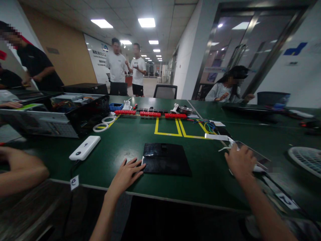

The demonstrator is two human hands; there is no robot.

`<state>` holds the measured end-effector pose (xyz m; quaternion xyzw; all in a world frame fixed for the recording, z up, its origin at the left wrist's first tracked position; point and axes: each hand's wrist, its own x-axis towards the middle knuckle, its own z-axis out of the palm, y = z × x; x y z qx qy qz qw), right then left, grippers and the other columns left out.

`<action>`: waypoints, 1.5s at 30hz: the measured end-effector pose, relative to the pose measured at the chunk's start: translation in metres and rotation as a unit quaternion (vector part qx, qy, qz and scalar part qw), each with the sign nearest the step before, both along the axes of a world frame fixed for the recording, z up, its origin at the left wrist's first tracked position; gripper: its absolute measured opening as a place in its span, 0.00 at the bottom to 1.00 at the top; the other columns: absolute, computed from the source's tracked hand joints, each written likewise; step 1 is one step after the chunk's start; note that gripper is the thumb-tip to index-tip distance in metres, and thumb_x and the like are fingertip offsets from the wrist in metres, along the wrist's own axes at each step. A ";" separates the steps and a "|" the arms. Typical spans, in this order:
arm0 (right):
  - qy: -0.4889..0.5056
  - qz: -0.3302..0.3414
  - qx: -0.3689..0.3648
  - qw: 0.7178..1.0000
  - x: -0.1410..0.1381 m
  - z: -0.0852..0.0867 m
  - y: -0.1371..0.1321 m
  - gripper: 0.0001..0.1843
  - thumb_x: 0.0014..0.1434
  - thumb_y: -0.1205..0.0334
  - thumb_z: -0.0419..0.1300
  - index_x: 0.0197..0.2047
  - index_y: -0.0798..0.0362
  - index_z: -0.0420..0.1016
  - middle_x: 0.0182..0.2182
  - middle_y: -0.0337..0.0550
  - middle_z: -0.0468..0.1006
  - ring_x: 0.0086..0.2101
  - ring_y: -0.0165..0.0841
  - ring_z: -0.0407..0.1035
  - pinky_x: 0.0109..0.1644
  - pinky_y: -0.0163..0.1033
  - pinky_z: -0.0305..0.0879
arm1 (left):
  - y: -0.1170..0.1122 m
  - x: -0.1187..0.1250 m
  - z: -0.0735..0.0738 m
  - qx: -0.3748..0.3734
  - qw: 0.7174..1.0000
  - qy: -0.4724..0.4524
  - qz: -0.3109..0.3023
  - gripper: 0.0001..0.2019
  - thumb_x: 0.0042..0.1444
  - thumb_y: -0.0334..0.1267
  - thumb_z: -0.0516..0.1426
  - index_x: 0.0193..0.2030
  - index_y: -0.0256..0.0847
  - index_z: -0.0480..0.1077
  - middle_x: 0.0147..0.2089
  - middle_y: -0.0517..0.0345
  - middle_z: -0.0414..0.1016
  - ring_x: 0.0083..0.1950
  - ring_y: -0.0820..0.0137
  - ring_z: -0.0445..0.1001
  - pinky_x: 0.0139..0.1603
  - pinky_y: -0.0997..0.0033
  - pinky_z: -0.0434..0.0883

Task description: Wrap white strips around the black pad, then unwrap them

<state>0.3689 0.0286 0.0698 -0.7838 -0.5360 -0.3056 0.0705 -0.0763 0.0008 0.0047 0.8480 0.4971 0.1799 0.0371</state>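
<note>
My left hand [126,174] lies flat on the green table [120,147] with its fingers spread, the fingertips touching the left edge of a flat black pad [166,159]. My right hand [240,161] rests at the right on a flat tablet-like device [260,157], its fingers curled over something white at the device's edge. What that white thing is, I cannot make out.
A white box [84,147] lies left of the pad. Yellow tape squares [168,127], red blocks [150,113] and a metal bowl [185,109] sit farther back. Black equipment cases [62,113] stand at the left. Another person's arm [20,170] rests near left. A white fan [306,160] sits right. People stand beyond.
</note>
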 end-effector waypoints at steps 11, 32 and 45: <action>0.013 0.078 -0.075 0.994 0.042 0.005 0.003 0.19 0.63 0.66 0.41 0.42 0.61 0.72 0.35 0.58 0.72 0.27 0.38 0.69 0.25 0.39 0.57 | 0.001 -0.001 -0.001 -0.009 1.000 -0.008 0.001 0.17 0.61 0.46 0.52 0.57 0.57 0.66 0.60 0.59 0.68 0.64 0.60 0.60 0.62 0.44 0.51; -0.110 0.519 -0.183 0.828 -0.129 -0.019 -0.016 0.26 0.59 0.75 0.47 0.59 0.50 0.63 0.46 0.49 0.72 0.39 0.34 0.68 0.37 0.37 0.67 | -0.002 -0.002 -0.001 0.002 0.986 -0.160 0.046 0.17 0.64 0.44 0.47 0.54 0.45 0.69 0.56 0.57 0.73 0.58 0.66 0.69 0.64 0.55 0.58; -0.128 0.500 -0.173 0.839 -0.166 -0.025 -0.015 0.21 0.64 0.69 0.44 0.59 0.52 0.61 0.44 0.50 0.73 0.39 0.37 0.66 0.34 0.40 0.61 | -0.031 0.081 0.001 0.088 0.996 0.009 0.003 0.29 0.59 0.50 0.52 0.65 0.42 0.55 0.65 0.44 0.60 0.66 0.49 0.55 0.61 0.40 0.55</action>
